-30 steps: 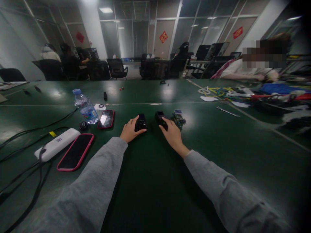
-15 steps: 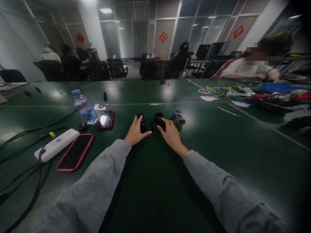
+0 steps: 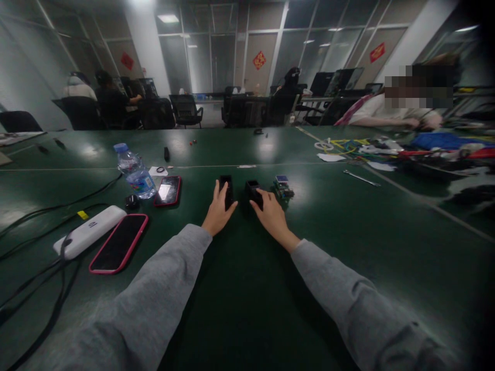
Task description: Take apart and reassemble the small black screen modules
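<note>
two black devices lie side by side on the worktop (image 3: pixel 240 288), one at each hand. the left hand (image 3: pixel 219 210) has its fingers spread part-way, thumb well out, with the left black device (image 3: pixel 228 189) at its one o'clock, between thumb and fingers — whether they grip or only rest there cannot be told. the right hand (image 3: pixel 271 211) is more curled, fingers and thumb round the near end of the right black device (image 3: pixel 253 187), at its eleven o'clock, and seems to have hold of it. for a steady hold, the left thumb would do best set squarely opposite its fingers, with light, even pressure on both sides; the right hand wants care outward, since a circuit board (image 3: pixel 284 188) sits just beside it at one o'clock. the plainest container is a clear bottle (image 3: pixel 135 172), well off at the left hand's ten o'clock — blue-capped, seemingly holding clear liquid, its level hard to read.
</note>
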`<state>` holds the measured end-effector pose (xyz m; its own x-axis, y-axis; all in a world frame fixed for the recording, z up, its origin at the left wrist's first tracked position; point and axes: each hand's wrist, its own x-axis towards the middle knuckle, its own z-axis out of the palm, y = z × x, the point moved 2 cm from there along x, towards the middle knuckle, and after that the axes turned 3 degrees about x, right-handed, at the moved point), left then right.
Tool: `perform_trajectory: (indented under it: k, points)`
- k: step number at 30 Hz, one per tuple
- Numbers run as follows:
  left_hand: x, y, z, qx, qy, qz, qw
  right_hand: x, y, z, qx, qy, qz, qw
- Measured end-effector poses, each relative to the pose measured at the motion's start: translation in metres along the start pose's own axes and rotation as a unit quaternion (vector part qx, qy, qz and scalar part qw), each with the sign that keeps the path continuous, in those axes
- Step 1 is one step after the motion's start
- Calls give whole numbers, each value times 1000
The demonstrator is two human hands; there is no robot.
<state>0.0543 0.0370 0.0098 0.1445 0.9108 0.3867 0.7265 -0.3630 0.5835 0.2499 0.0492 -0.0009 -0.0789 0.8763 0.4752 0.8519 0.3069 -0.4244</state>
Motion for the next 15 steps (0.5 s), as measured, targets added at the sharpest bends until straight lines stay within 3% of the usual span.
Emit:
perform_trajectory:
  k: [4, 7, 11, 15]
  points:
    - [1, -2, -22, 33, 89, 11, 995, -1, 1, 0, 3, -1, -4, 1000]
    - [1, -21, -40, 71, 135, -4, 988, -1, 1, 0, 9, -3, -6, 1000]
    - [-3, -55, -45, 91, 117, -40, 988, 0, 1, 0, 9, -11, -4, 1000]
    - [-7, -74, -33, 101, 40, -67, 992, 0, -1, -1, -4, -16, -3, 1000]
